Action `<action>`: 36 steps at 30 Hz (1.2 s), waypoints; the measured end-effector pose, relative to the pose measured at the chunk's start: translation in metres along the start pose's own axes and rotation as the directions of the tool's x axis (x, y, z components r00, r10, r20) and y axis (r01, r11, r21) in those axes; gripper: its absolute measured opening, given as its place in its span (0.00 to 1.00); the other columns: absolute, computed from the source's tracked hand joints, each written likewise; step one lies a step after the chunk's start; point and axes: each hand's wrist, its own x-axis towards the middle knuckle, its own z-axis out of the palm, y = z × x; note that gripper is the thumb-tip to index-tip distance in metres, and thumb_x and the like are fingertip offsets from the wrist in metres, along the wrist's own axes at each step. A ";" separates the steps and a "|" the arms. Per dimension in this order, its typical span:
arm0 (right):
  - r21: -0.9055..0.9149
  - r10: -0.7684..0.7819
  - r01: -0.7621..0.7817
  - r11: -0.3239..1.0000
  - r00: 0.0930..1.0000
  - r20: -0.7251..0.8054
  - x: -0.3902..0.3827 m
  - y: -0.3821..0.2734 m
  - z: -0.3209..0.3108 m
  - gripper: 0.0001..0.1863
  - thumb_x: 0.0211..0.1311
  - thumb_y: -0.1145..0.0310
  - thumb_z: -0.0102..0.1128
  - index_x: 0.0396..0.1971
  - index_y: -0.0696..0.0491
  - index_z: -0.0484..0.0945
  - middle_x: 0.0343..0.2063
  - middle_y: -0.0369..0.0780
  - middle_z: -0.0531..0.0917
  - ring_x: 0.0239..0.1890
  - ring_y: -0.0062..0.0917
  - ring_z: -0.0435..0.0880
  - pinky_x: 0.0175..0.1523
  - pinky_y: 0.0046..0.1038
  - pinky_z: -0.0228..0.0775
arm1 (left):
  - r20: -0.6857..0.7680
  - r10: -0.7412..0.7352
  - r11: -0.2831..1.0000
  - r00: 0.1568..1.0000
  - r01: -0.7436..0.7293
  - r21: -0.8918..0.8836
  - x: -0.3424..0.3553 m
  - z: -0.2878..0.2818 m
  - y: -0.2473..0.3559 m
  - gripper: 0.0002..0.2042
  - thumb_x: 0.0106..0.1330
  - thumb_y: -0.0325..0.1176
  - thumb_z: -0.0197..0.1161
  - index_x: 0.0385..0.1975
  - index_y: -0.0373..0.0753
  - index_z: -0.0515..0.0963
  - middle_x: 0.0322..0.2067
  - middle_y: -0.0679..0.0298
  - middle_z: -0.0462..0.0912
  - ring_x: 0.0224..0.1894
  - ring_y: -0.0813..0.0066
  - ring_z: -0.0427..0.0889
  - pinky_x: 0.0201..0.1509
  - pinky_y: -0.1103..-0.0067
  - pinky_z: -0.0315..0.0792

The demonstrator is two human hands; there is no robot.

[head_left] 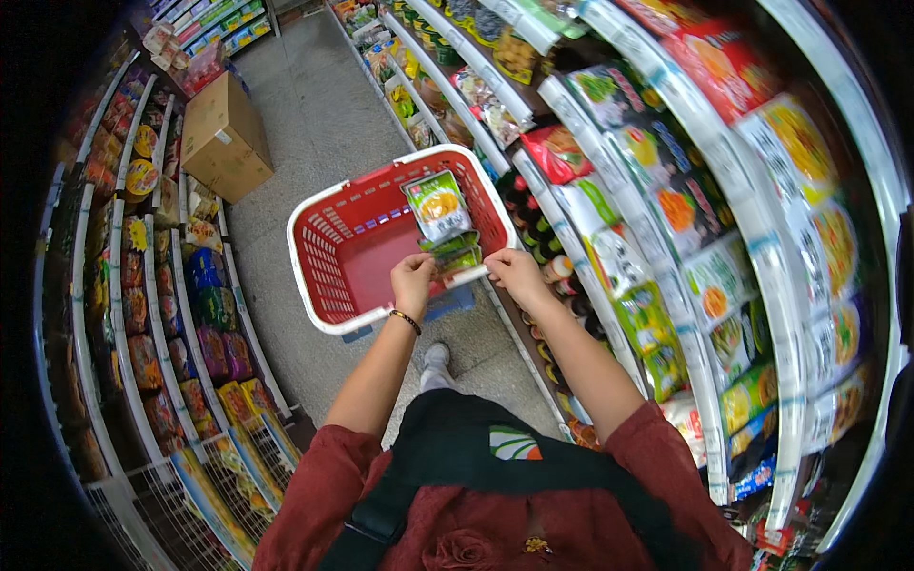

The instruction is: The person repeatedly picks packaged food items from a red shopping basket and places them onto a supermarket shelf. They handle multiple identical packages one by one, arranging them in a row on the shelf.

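A red basket (357, 262) with a white rim sits ahead of me on a blue base. Inside, at its right, a white and yellow food packet (438, 205) lies over smaller green packets (457, 255). My left hand (413, 284) has curled fingers at the left edge of the green packets, above the near side; what it pinches is unclear. My right hand (516, 278) has its fingers closed on the basket's rim near the near right corner.
Shelves of packaged food (705, 219) rise close on my right, with bottles (538, 228) low down. More stocked shelves (133, 343) line the left. A cardboard box (224, 138) stands on the aisle floor (314, 105) at the back left. My shoe (436, 357) shows below the basket.
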 end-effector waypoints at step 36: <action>0.667 0.163 -0.195 0.719 0.980 0.112 0.018 -0.052 -0.001 0.14 0.51 0.79 0.52 0.38 0.59 0.62 0.29 0.42 0.76 0.30 0.22 0.77 0.32 0.20 0.71 | 0.330 0.192 0.978 0.924 -0.152 -0.145 0.025 0.029 0.069 0.04 0.61 0.22 0.43 0.35 0.34 0.61 0.32 0.64 0.71 0.35 0.83 0.71 0.38 0.84 0.67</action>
